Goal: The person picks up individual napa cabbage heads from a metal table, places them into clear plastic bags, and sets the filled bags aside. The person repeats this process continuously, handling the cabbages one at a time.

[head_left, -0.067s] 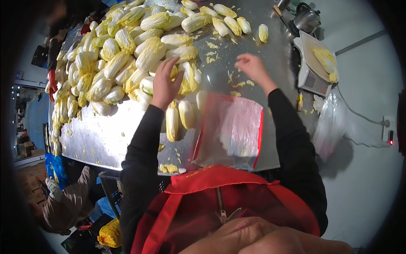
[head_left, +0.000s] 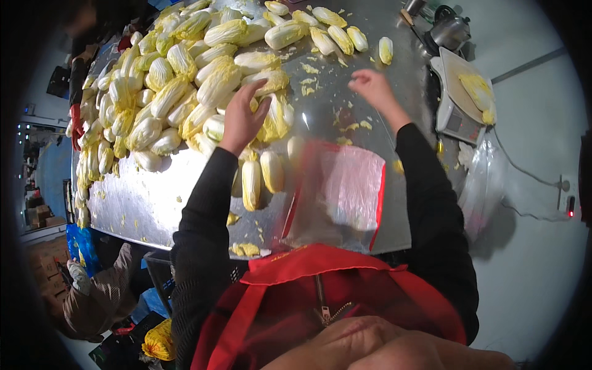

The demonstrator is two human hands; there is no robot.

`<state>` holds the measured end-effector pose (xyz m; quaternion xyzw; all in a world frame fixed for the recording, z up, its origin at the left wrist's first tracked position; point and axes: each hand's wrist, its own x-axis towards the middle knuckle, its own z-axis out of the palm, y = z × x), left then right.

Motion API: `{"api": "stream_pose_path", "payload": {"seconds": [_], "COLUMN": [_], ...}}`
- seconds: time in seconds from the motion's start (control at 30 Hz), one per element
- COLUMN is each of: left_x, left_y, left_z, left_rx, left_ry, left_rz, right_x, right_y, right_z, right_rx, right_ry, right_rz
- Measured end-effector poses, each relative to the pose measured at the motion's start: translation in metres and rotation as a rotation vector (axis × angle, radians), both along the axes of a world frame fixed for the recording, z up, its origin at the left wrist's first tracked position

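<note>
I see one shiny metal desk (head_left: 154, 209), strewn with yellow leaf scraps (head_left: 309, 69), and at three o'clock one pale wall (head_left: 531, 117). The cabbage heap (head_left: 169, 95), too many for counting, lies at ten o'clock; one scale (head_left: 455, 119) bearing cabbage (head_left: 475, 91) stands at two, one kettle (head_left: 451, 32) just beyond. Near the centre lies red-edged clear plastic (head_left: 356, 185). The left hand (head_left: 243, 122) has its grip spread above the heap; the right hand (head_left: 374, 92) is curled, I cannot tell around what

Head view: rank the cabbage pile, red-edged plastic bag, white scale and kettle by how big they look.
Largest to smallest, as they look:
1. cabbage pile
2. red-edged plastic bag
3. white scale
4. kettle, partly cut off by shadow? No: plainly smallest.
</note>
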<state>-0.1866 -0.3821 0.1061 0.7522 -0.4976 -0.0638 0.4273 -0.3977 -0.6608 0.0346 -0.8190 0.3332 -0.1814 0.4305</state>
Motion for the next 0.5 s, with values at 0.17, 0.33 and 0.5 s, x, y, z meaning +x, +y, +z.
{"api": "stream_pose_path", "payload": {"seconds": [0.17, 0.33, 0.5], "left_x": [0.051, 0.121, 0.156], "left_y": [-0.097, -0.181, -0.232], "left_z": [-0.025, -0.052, -0.102], "left_rx": [0.206, 0.262, 0.203], "left_ry": [0.109, -0.337, -0.653], "left_rz": [-0.107, 0.019, -0.023], "right_x": [0.076, 0.157, 0.241], "right_y": [-0.127, -0.192, -0.188], "right_z": [0.007, -0.028, -0.042], "right_rx": [-0.287, -0.416, -0.443], "right_ry": [0.231, 0.156, 0.206], "right_rz": [-0.048, -0.06, 0.041]}}
